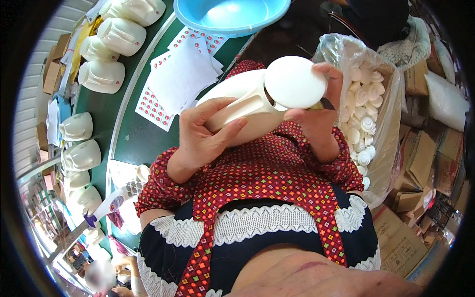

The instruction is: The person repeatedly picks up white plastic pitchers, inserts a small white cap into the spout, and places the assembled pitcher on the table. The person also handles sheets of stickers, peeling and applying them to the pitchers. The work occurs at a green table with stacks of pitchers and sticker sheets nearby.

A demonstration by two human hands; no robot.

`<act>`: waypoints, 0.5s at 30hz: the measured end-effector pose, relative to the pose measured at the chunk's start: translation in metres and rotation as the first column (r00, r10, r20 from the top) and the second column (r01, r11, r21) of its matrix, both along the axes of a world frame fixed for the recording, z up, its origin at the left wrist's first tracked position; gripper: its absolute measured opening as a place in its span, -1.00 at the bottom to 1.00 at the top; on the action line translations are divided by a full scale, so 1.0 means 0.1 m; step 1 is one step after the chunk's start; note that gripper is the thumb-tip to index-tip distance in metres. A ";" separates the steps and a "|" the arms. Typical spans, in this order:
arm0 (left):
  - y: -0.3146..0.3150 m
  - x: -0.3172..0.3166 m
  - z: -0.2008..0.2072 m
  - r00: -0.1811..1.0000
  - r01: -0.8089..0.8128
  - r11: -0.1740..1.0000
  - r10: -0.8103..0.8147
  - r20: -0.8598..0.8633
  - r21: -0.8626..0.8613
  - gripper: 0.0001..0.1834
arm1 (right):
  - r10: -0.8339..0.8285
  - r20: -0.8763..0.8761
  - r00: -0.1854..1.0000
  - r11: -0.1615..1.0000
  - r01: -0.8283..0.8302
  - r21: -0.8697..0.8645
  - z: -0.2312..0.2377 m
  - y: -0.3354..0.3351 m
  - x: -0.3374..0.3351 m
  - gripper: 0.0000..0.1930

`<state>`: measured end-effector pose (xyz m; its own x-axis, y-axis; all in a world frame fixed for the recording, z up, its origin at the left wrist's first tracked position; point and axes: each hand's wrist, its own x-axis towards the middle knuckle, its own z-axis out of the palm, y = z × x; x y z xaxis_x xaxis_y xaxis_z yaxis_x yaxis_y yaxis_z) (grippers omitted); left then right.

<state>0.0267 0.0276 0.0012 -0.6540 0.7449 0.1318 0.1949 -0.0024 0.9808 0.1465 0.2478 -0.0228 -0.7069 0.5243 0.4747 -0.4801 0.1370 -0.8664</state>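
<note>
A cream plastic jug (247, 119) with a moulded handle lies tilted in front of my chest. My left hand (205, 133) is closed round its handle side, thumb along the body. At the jug's right end sits a round white cap (296, 81), with a narrow dark gap between it and the body. My right hand (319, 119) grips this cap, fingers over its far rim and thumb at its lower edge. A small dark, pointed piece with some yellow shows beside the right palm; I cannot make out what it is.
White papers (183, 74) and sheets of round red stickers (152, 108) lie on the green table (133, 133), near a blue basin (230, 20). Several cream jugs (101, 76) line the left. A plastic-lined box of white stoppers (363, 114) stands right, beside cardboard boxes (396, 237).
</note>
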 end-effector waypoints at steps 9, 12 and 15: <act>-0.09 0.06 -0.16 0.995 -0.081 0.994 0.085 -0.060 0.070 -0.63 | -0.210 0.274 0.939 0.909 0.084 0.409 -0.15 0.05 0.08 -0.32; -0.01 0.09 -0.15 0.992 -0.066 0.994 0.075 -0.098 0.090 -0.64 | -0.302 0.280 0.911 0.751 0.047 0.658 -0.10 0.32 0.13 -0.40; 0.05 0.11 -0.16 0.987 -0.033 0.995 0.047 -0.155 0.092 -0.64 | -0.184 0.401 0.897 0.794 -0.105 0.599 0.09 0.39 0.18 -0.36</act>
